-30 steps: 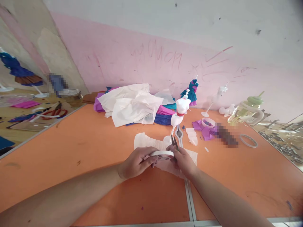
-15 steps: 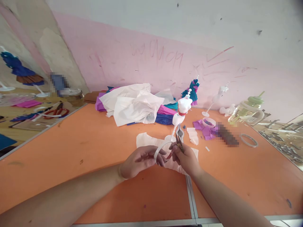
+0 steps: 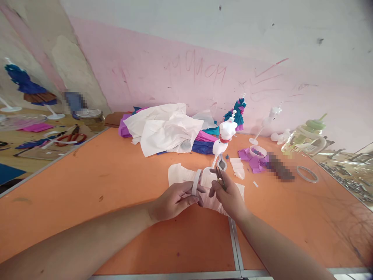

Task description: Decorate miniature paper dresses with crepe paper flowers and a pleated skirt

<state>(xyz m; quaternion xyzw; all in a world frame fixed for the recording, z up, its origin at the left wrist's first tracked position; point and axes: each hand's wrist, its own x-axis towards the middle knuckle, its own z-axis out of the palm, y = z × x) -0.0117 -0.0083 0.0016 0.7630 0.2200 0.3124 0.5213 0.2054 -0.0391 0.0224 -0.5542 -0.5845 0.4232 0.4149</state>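
My left hand is closed round a white roll of tape, held on edge above the orange table. Just to its right, my right hand grips small metal snips, blades pointing away from me. Both hands hover over a piece of white tissue paper lying flat. Right behind the hands stands a small white mannequin figure with a red band at its waist, on a thin stand.
A heap of white, purple, pink and blue paper lies at the back by the pink wall. A teal-dressed figure, tape rolls, purple scraps and a green-lidded bottle stand to the right. Red pliers lie on the left table.
My left hand has turned the tape roll from lying flat to standing on edge. My right hand with the snips has shifted slightly right and away from the roll.
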